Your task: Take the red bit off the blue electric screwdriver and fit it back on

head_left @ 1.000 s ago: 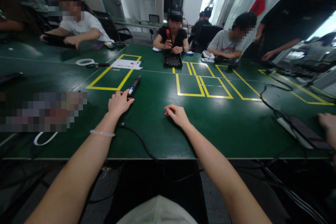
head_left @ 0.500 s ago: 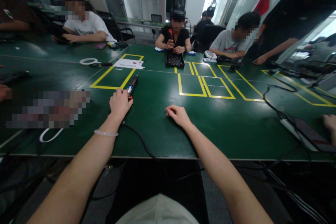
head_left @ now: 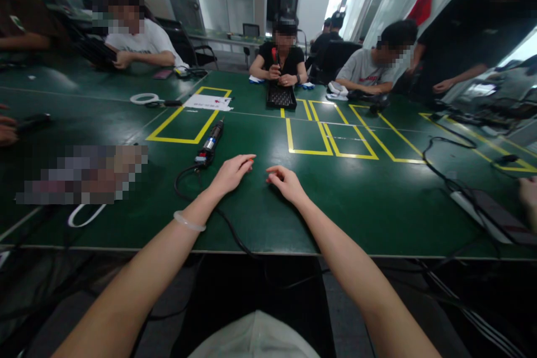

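My left hand [head_left: 232, 173] hovers over or rests on the green table [head_left: 251, 218], fingers stretched to the right and apart from any tool. A small orange spot shows by its fingertips; I cannot make out what it is. Facing it, my right hand [head_left: 286, 184] lies on the table with loosely bent fingers, and I see nothing held there. Left of my hands lies a corded electric screwdriver [head_left: 212, 137], its bit pointing away from me. Its black cable [head_left: 229, 224] loops back under my left wrist and over the table edge.
Yellow tape outlines [head_left: 310, 152] mark the table. A white paper sheet [head_left: 207, 102] lies beyond the screwdriver, a white ring-shaped item [head_left: 145, 99] farther left. Across the table, a person works over a black tray [head_left: 281, 97]. Cables [head_left: 438, 170] and a power strip [head_left: 474, 210] lie at right.
My left hand has let go of the electric screwdriver and moved right, close to my right hand. The screwdriver stays on the table, now fully visible. My right hand has hardly moved.
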The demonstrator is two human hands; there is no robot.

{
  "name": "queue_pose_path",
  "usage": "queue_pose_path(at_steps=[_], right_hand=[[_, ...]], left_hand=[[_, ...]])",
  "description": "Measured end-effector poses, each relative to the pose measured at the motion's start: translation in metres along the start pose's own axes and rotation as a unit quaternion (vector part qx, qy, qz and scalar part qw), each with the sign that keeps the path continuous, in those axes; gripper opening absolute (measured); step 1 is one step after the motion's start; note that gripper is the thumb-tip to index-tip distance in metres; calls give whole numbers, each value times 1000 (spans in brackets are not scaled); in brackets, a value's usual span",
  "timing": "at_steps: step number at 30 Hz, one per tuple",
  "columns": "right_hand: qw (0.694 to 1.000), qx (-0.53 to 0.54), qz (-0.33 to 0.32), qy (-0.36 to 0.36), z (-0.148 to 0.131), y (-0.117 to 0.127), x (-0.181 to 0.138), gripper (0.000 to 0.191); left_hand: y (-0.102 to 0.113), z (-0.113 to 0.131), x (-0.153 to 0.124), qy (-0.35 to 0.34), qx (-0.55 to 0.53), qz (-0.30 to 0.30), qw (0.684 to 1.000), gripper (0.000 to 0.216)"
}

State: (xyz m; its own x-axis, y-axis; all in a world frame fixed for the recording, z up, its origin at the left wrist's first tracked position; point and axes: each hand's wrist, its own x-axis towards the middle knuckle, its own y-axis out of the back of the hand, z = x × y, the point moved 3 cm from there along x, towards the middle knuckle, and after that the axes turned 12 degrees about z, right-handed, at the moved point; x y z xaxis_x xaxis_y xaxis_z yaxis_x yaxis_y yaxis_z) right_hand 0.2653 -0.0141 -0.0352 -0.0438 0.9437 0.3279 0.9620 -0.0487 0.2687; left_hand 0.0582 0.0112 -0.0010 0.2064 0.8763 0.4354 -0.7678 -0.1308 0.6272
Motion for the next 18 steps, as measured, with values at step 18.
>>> queue_pose_path(at_steps=[18], right_hand=[[997, 57, -42, 22, 1, -6, -1, 23]], left_hand=[[-30, 14, -11, 92, -219, -102, 966, 38]])
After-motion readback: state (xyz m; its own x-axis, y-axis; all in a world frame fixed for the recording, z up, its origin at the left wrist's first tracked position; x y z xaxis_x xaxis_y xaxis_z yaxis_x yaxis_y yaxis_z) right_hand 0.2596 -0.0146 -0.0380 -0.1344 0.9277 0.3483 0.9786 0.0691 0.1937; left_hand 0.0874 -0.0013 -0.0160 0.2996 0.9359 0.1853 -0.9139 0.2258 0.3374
